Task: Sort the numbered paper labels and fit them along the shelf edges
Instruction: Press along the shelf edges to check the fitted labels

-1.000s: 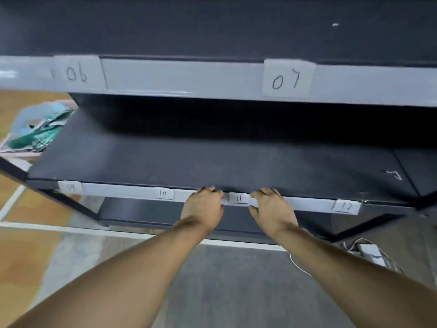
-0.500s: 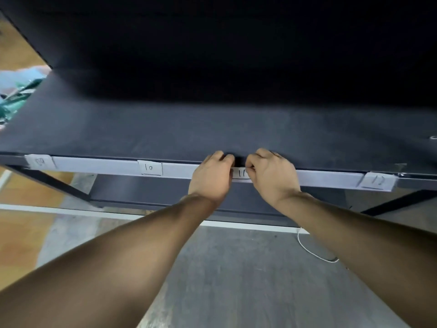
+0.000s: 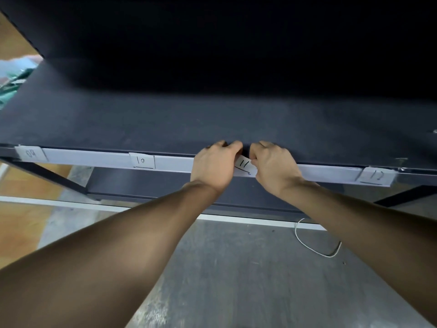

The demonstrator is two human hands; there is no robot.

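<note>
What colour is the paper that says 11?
It's a white paper label with black handwriting; head view shows it.

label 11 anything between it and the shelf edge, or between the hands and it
Nothing visible. The left hand and right hand grip label 11 at its two sides, against the shelf edge strip.

White cable (image 3: pixel 319 254) looped on grey floor (image 3: pixel 236 268); blurred teal bundle (image 3: pixel 13 85) far left.
</note>
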